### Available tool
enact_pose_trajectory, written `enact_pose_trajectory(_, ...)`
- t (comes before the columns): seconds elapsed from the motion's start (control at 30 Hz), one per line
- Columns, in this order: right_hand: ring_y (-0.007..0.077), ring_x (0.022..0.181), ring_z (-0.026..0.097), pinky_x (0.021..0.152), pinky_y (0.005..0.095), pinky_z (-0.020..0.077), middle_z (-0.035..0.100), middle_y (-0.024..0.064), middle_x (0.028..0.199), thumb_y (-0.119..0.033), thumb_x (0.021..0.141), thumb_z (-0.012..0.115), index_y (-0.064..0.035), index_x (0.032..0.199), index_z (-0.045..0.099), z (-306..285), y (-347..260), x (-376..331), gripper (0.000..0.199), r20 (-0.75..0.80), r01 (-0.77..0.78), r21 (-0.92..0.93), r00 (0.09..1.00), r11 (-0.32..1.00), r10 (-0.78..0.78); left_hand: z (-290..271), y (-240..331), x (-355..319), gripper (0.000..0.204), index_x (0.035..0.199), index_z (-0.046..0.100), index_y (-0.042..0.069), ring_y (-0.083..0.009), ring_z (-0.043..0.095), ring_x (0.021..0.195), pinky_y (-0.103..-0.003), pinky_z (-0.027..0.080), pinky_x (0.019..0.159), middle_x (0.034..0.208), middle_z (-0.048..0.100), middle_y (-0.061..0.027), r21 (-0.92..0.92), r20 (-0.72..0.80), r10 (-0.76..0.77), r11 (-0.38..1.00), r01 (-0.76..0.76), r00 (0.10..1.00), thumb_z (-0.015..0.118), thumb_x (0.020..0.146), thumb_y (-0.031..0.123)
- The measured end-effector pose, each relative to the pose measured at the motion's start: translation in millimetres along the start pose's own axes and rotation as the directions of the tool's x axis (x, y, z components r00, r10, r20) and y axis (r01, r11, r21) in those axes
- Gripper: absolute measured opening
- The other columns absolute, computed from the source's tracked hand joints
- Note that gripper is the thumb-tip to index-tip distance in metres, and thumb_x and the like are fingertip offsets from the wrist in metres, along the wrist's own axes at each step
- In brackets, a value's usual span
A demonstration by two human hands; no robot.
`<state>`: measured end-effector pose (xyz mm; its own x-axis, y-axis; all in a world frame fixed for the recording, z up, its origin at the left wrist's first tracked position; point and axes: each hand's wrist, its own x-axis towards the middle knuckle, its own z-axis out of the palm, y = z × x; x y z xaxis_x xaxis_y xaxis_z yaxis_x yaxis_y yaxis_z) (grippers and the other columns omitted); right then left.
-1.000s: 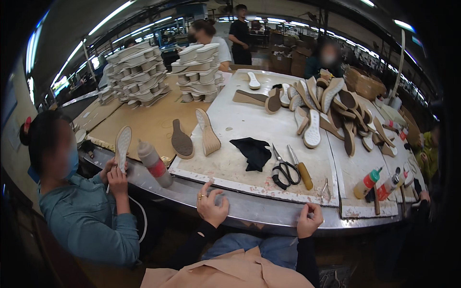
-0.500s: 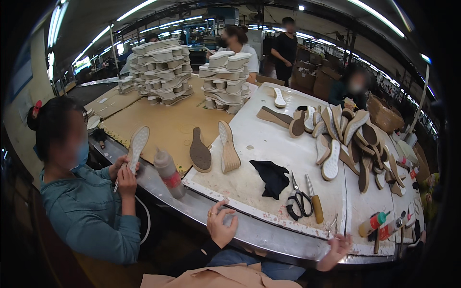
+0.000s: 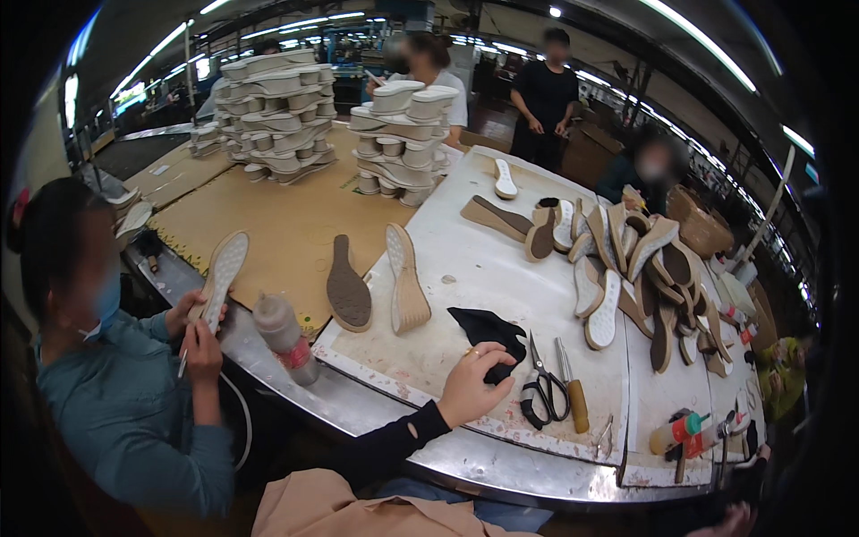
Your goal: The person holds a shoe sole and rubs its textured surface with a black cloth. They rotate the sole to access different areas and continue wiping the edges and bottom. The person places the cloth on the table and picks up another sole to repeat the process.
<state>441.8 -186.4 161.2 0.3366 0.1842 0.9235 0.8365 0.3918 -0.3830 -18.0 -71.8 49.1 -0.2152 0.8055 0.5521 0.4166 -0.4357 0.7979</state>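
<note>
My left hand [image 3: 479,385] reaches over the white board, its thumb and fingers curved and apart at the near edge of a black cloth [image 3: 481,329]. Part of the cloth shows between thumb and fingers, and I see no closed grip on it. Just right of this hand lie black-handled scissors [image 3: 546,394] and a wooden-handled tool with a metal shaft [image 3: 573,389]. My right hand [image 3: 729,519] is low at the lower right rim, smeared and partly in the dark, below the table edge. What its fingers do is hidden.
Wedge shoe soles [image 3: 626,259] lie heaped at the right; two more stand left of the cloth. A squeeze bottle [image 3: 284,340] stands near a co-worker's hands [image 3: 201,336], which hold a sole. Glue bottles [image 3: 680,432] lie front right. Stacked soles [image 3: 277,116] rise at the back.
My left hand has moved from the table's front edge forward and right to the black cloth. My right hand has moved right and down toward the rim. The view has shifted slightly.
</note>
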Motion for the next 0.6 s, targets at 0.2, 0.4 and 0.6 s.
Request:
enact_pose_trajectory(0.2, 0.0095, 0.086, 0.052, 0.076, 0.0199, 0.0418, 0.055, 0.0029, 0.095, 0.006, 0.089, 0.051, -0.0019, 0.124, 0.050, 139.1, -60.9, -55.3, 0.035, 0.547, -0.550, 0.290, 0.767, 0.783, 0.336, 36.3, -43.9, -6.0, 0.021, 0.093, 0.064, 0.004, -0.0186, 0.053, 0.061, -0.031, 0.044, 0.059, 0.081, 0.058, -0.0072, -0.066, 0.240, -0.042, 0.996, 0.059, 0.970, 0.067, 0.075, 0.014)
enact_pose_trajectory(0.4, 0.0376, 0.119, 0.043, 0.101, 0.0427, 0.0348, 0.044, 0.0218, 0.130, -0.029, 0.067, 0.081, -0.0039, 0.122, 0.054, 219.3, -78.2, -148.0, 0.066, 0.858, -0.119, 0.109, 0.513, 0.987, -0.032, 37.5, -46.0, -6.8, 0.013, 0.087, 0.066, 0.002, -0.0143, 0.055, 0.060, -0.026, 0.043, 0.053, 0.078, 0.060, -0.0063, -0.159, 0.191, -0.075, 0.982, 0.106, 0.979, 0.068, 0.076, 0.009)
enact_pose_trajectory(0.6, 0.0434, 0.132, 0.026, 0.102, 0.0633, 0.0173, 0.033, 0.0230, 0.144, -0.057, 0.066, 0.074, -0.0190, 0.123, 0.061, 235.5, -103.1, -171.0, 0.070, 0.936, 0.037, -0.055, 0.350, 0.998, 0.039, 29.0, -35.5, 1.1, 0.008, 0.083, 0.065, 0.004, -0.0134, 0.057, 0.061, -0.024, 0.043, 0.051, 0.080, 0.062, -0.0059, -0.131, -0.008, -0.028, 0.991, 0.027, 1.000, 0.068, 0.075, 0.003)
